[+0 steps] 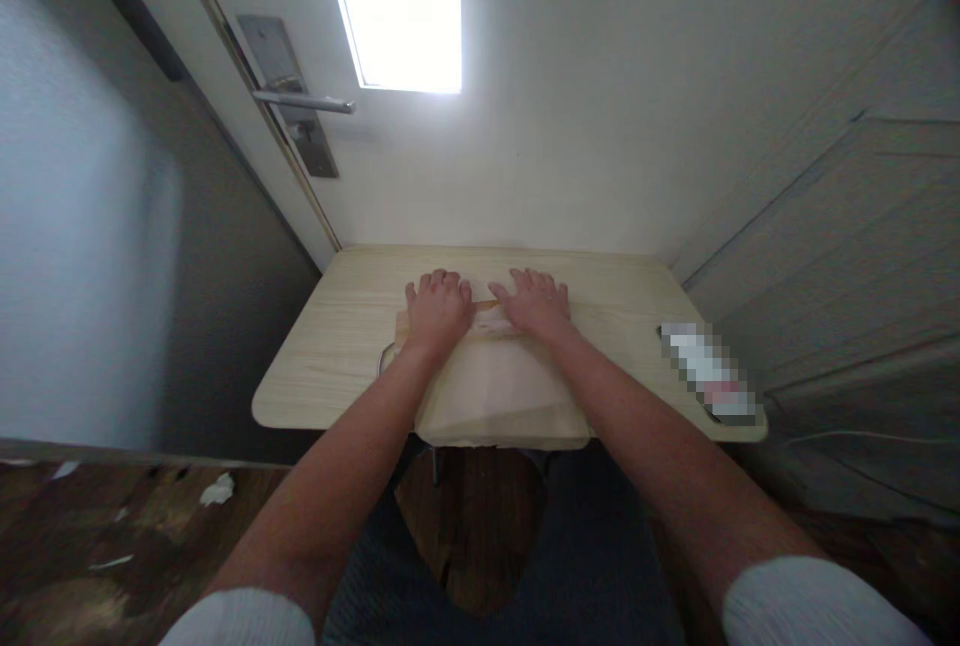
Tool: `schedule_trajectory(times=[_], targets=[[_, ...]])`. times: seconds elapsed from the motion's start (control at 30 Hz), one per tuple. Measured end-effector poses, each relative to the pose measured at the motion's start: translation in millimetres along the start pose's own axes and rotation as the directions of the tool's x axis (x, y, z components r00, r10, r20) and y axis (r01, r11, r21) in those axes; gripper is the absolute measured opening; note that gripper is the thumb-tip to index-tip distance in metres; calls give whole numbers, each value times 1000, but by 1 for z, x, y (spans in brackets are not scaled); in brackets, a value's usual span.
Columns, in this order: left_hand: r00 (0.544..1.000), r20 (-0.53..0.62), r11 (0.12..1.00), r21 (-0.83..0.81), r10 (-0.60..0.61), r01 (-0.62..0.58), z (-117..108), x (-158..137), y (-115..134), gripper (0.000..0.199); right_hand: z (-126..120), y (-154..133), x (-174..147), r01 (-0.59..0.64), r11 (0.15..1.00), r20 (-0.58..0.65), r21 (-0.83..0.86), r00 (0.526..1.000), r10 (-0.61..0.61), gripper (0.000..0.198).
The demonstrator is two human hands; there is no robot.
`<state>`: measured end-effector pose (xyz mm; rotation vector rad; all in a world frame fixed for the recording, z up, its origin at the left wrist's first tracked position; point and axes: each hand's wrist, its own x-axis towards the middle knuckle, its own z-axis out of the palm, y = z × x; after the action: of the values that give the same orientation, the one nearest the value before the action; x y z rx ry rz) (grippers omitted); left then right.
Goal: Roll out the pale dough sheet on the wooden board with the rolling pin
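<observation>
A beige, paper-like sheet or flat bag (502, 386) lies on the small wooden-topped table (322, 336), its near end at the table's front edge. My left hand (439, 306) rests palm down on its far left part, fingers spread forward. On the far right part my right hand (536, 301) lies flat in the same way, fingers apart. Between the two thumbs shows a thin yellow-orange strip (486, 304), with a paler, creased patch just below it. A thin curved loop (385, 358) sticks out at the left, beside my left wrist; its kind is unclear.
A phone-like slab (709, 373), blurred out, lies at the table's right end. Behind the table stands a white door (570, 126) with a metal lever handle (304, 101) and a bright window. Scraps, including a crumpled white piece (217, 490), lie on the floor at left.
</observation>
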<state>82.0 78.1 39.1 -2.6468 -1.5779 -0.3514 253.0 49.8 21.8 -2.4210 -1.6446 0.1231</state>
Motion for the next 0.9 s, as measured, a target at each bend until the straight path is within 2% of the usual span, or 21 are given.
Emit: schedule_trajectory(times=[0.13,0.33,0.43,0.63,0.77,0.9], targets=[[1000,5,999,19,-29,29,3,16,-2,37,0,-2,14,-19,1000,-9,21,1000,19,74],[993,-103,998,11,-65,67,16,36,-6,48,-1,-6,25,-37,998,-75,51,996,41,72],[992,-106,998,10,-65,66,18,38,-7,49,-1,-6,25,-49,997,-87,54,995,53,71],[998,-46,999,15,-51,51,11,28,-4,47,-1,-6,18,-63,997,-78,38,995,66,71],[999,27,999,32,21,-22,5,13,-2,41,0,-5,7,-69,997,-76,18,995,70,70],[997,36,997,6,70,-71,4,-3,-1,43,0,-3,-13,-74,997,-112,11,991,75,64]])
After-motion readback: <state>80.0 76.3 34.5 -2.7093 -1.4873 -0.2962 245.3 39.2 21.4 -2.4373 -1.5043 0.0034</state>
